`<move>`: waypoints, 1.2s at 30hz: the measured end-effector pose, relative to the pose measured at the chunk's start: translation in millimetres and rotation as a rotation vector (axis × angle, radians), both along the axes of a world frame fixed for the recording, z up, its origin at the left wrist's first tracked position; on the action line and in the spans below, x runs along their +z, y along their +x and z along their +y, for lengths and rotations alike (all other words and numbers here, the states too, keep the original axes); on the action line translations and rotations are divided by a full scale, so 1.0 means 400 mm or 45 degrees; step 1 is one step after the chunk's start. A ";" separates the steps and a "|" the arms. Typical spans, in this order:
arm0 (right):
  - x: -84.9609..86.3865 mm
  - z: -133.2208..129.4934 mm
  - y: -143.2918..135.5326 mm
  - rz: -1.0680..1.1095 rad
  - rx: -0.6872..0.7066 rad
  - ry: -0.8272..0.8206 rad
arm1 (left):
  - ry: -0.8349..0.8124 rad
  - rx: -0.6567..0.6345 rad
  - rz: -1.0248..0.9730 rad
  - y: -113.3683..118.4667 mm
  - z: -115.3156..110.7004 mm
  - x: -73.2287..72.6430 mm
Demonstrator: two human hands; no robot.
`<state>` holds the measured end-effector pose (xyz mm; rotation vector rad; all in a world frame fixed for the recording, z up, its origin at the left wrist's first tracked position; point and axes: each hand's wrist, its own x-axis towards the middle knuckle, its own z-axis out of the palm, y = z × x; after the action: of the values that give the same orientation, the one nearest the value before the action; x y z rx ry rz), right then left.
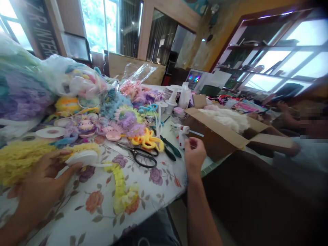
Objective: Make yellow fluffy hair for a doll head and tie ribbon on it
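Observation:
Held between the thumb and fingers of my left hand [50,177] is a white disc-shaped piece [83,158] with yellow fluffy trim along its far edge. A white strip runs from it to a pleated yellow ribbon [120,184] lying on the flowered tablecloth [107,225]. My right hand [195,153] is closed beside a white glue gun [182,136]; whether its fingers grip the gun or something small is hidden. Black-handled scissors [145,157] and dark green-handled pliers [170,148] lie between the hands.
Yellow fluffy trim [23,157] lies at the left. Bagged plush pieces [74,80], a ribbon roll [50,132] and yellow chenille stems [147,139] fill the table's back. A cardboard box [217,133] holds white fluffy material. Another person's arm [276,143] rests at the right.

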<state>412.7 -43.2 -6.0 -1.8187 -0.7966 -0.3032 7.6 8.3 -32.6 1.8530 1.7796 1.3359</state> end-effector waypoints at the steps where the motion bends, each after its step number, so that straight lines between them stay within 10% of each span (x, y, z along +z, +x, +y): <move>1: -0.002 0.002 0.034 -0.057 -0.071 -0.073 | -0.025 -0.018 -0.020 0.008 -0.004 0.011; 7: 0.016 0.083 0.138 0.059 0.196 -0.898 | 0.141 -0.236 0.050 0.026 -0.017 0.043; 14: 0.075 0.033 -0.005 0.190 0.168 -0.330 | 0.290 -0.287 0.106 0.005 -0.020 0.035; 17: 0.114 -0.007 -0.161 0.585 0.526 -0.002 | 0.261 -0.272 0.057 0.007 -0.019 0.043; 25: 0.107 -0.025 -0.457 1.203 1.533 -0.379 | 0.207 -0.283 -0.103 -0.006 -0.016 0.045; 36: 0.050 -0.038 -0.464 0.980 1.631 -0.616 | 0.230 -0.274 -0.034 -0.004 -0.019 0.044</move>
<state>227.0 -58.4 13.8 -1.2843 -1.3116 1.4079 6.1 0.7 -15.0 2.0413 1.4391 1.4697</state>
